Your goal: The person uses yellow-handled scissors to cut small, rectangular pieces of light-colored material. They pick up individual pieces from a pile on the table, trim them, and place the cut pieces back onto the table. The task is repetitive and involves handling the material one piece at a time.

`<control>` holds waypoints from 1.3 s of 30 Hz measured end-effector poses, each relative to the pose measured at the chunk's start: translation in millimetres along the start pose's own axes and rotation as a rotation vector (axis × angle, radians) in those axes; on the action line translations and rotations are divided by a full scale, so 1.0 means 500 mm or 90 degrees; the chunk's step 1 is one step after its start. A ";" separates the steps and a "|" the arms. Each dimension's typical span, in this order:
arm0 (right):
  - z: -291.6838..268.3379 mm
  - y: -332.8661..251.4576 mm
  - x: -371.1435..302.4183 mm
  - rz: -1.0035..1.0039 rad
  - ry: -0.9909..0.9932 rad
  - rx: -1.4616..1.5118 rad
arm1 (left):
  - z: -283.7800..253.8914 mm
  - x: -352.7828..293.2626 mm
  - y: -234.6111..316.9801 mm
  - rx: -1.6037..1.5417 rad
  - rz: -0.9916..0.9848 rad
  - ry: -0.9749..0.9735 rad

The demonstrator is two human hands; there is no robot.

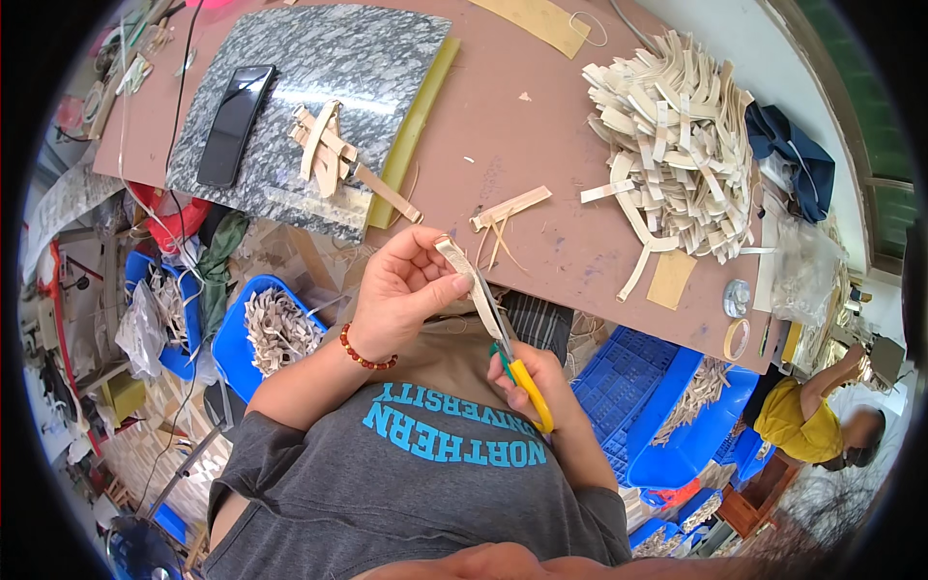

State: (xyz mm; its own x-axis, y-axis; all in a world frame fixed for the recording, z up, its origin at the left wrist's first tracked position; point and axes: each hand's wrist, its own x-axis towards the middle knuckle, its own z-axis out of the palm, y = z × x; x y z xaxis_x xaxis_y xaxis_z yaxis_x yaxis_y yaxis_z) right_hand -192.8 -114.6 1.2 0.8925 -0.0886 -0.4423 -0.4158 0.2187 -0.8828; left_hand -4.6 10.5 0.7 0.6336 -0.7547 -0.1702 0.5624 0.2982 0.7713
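Between the thumb and fingers of my left hand (406,290) is a cream strap (466,275), held up at chest height just off the table's front edge. My right hand (541,382) grips scissors (527,385) with yellow and green handles. Their blades lie along the strap's side; whether they touch its edge I cannot tell. On the table beyond my hands rest a loose strap (512,207) and thin trimmed strips (499,244). A small group of straps (324,150) lies on the grey marbled slab, one reaching over its edge.
A black phone (237,126) lies on the marbled slab (348,48). A big heap of cream straps (672,145) covers the table's right side. Blue bins (237,333) with cut pieces stand below on both sides. Another person in a yellow shirt (797,420) is at far right.
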 end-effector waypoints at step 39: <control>-0.057 -0.008 -0.038 -0.029 0.226 -0.477 | 0.004 0.197 -0.015 0.611 -0.032 -0.148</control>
State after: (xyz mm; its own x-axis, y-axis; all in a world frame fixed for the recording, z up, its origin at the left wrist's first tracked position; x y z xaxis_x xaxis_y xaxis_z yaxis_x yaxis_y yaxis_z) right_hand -212.9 -141.3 8.8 0.8550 -0.4109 -0.3166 -0.4994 -0.4868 -0.7167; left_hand 52.7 -67.0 -20.6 0.4427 -0.8803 -0.1705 -0.1483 -0.2594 0.9543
